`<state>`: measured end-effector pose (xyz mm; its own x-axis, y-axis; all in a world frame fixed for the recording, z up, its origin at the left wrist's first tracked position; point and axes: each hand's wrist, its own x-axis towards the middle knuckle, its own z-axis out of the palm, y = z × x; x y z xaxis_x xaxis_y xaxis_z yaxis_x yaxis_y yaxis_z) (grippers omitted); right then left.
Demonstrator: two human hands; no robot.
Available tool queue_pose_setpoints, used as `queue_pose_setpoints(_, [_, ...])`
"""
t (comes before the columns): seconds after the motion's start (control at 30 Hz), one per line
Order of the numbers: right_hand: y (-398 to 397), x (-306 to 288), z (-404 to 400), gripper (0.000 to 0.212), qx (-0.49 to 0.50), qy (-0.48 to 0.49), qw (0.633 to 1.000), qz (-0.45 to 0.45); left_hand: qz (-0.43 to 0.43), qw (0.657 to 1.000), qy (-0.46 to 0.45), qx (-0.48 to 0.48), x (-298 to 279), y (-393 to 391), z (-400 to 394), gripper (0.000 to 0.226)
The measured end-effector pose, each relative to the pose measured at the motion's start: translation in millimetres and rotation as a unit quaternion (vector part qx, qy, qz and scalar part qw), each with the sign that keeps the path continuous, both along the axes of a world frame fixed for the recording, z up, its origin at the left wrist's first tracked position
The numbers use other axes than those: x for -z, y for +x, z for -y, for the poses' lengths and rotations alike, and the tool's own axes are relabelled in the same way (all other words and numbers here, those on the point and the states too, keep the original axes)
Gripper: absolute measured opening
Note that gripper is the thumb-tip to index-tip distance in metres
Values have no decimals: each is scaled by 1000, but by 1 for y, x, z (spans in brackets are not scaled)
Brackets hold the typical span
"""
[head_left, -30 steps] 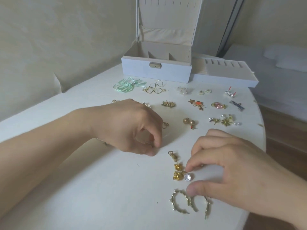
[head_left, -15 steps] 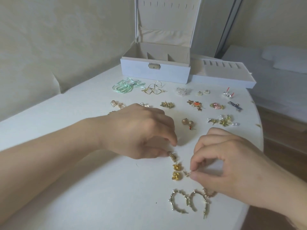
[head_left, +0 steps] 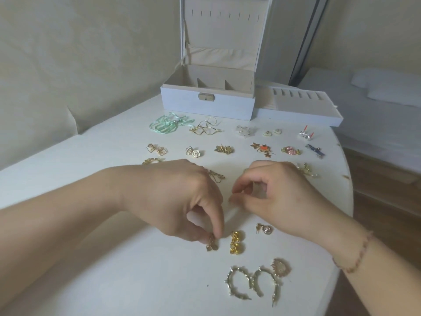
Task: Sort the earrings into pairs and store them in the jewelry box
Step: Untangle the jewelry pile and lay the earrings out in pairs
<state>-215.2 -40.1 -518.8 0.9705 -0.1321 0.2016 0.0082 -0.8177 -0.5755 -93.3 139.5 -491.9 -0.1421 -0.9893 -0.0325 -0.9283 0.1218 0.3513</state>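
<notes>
Left hand (head_left: pixel 173 197) fingers pinching gold earring (head_left: pixel 211 244), right hand (head_left: pixel 273 197) loosely curled, empty, near table (head_left: pixel 91 270) edge

No readable text, label, brand, number or sign appears on anything in view.
</notes>
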Motion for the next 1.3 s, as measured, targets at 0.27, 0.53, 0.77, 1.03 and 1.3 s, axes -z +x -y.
queue_pose_setpoints(0.27, [-28,-8,19,8,-70,7,998,9,42,975,-133,-171,3,15,4,17])
queue_pose_setpoints(0.53, [-32,2,22,11,-68,5,998,-16,116,975,-132,-134,20,2,10,16])
queue_pose_setpoints(0.77, [-1,5,3,8,-62,-23,998,-7,112,962,-151,-196,12,7,8,28])
queue_pose_setpoints(1.03, [-29,-9,3,19,-239,39,969,-57,74,943,-192,-261,14,10,10,36])
queue_pose_setpoints(1.3, [-27,0,-7,13,-262,13,963,-67,75,948,-192,-244,15,9,10,37])
